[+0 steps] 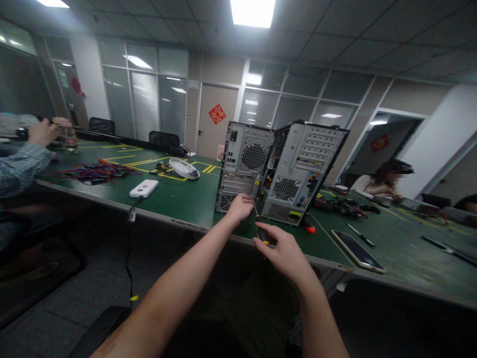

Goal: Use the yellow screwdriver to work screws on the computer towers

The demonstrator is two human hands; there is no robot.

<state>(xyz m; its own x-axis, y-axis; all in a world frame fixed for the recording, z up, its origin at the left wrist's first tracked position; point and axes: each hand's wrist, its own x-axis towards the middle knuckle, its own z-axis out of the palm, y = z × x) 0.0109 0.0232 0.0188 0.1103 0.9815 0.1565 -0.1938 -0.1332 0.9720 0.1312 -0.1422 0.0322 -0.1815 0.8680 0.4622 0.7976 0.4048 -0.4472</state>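
In the lower middle of the frame, the right hand [281, 243] grips a screwdriver [263, 235] by its black-and-yellow handle, thumb and fingers on either side. The screwdriver sits in the gap before two computer towers, its shaft slanting up toward the left hand [240, 206]. That hand's fingers are bunched at the lower right corner of the left computer tower [233, 181]; whether they pinch the shaft, a small part or nothing, I cannot tell.

The handle overhangs the front edge of the green bench [182, 206], so anything small let go here would probably drop to the floor. The bare fingers lie close to the shaft: should the tip skid under a hard twist, it could well jab them. The left tower stands upright and near that edge, and a strong push might shift it against the right computer tower [322, 141], which stands just beside it.

Toward the lower right of the frame lie a phone [358, 250] and a slim pen-like tool [360, 235]. On the left, a white power bank [144, 188] trails a cable [128, 268] over the edge; a snagged leg could drag it off.

Farther back are a heap of coloured wires [99, 171], a white fan grille [184, 168] and black cables [345, 206]. A co-worker's plaid sleeve [26, 161] enters at far left; another person [372, 181] sits at right.
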